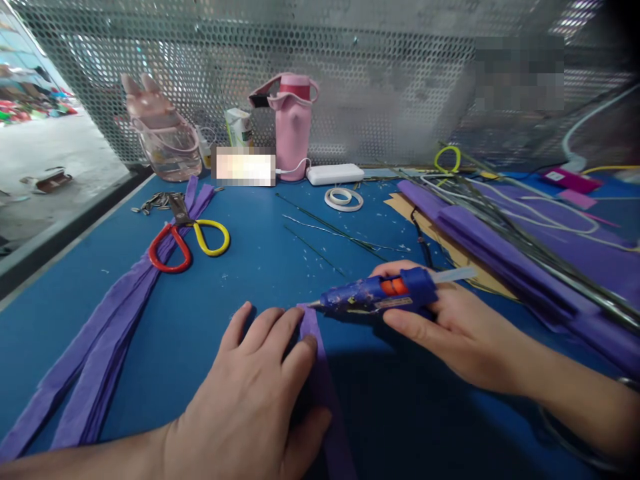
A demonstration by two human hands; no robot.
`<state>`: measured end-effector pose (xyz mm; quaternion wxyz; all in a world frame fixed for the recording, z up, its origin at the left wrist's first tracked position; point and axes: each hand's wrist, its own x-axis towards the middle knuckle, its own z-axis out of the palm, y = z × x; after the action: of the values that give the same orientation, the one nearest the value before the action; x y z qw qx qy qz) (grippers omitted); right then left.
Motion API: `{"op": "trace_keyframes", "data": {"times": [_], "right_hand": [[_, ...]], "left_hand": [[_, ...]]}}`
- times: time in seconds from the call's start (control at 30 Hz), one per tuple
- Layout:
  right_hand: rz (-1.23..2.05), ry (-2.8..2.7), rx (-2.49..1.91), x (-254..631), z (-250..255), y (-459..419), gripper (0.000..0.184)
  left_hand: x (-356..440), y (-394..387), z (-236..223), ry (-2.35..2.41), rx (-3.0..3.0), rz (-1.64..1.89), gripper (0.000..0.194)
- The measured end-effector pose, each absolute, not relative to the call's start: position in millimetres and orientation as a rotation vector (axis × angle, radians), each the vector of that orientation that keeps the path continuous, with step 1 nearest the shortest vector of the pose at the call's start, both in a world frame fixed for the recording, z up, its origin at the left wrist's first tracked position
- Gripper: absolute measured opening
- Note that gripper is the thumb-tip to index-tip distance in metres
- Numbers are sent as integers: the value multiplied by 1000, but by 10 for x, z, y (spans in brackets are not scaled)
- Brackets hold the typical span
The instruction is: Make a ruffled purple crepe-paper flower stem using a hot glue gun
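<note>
A purple crepe paper strip (333,400) runs from the table's front edge up to the tip of a glue gun. My left hand (255,380) lies over the strip's left side, its fingers bent and pressing the strip down near its far end. In my right hand (450,327) is a blue glue gun (373,297) with an orange trigger, gripped round its body. A translucent glue stick (455,274) pokes out of its back. The metal nozzle points left and meets the strip's far end, just beside my left fingertips.
Scissors (185,223) with red and yellow handles lie on a bundle of purple strips (113,333) at left. Thin green wires (330,223) and a white tape roll (344,199) are beyond my hands. Purple sheets (500,250) with stems pile up at right. A pink bottle (293,133) stands behind.
</note>
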<state>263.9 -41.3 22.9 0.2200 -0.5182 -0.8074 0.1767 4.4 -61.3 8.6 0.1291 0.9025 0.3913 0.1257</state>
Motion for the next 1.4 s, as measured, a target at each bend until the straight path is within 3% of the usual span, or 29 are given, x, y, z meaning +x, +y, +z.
{"op": "trace_keyframes", "data": {"times": [0.43, 0.77, 0.87, 1.07, 1.27, 1.4], "right_hand": [[600, -2297, -1428, 2681, 288, -444, 27], [481, -2313, -1358, 2681, 249, -411, 22], [254, -2209, -1316, 2889, 235, -277, 19], [-194, -2271, -1397, 3441, 299, 359, 50], [-90, -2593, -1603, 3274, 341, 905, 44], [-134, -2540, -1677, 3060, 401, 896, 46]], "left_hand": [[42, -610, 84, 1150, 2618, 337, 43], [34, -596, 92, 1142, 2623, 315, 46], [19, -569, 67, 1130, 2652, 278, 48], [25, -585, -70, 1173, 2799, 328, 44], [81, -640, -112, 1267, 2772, 423, 34], [27, -601, 20, 1195, 2753, 356, 43]]}}
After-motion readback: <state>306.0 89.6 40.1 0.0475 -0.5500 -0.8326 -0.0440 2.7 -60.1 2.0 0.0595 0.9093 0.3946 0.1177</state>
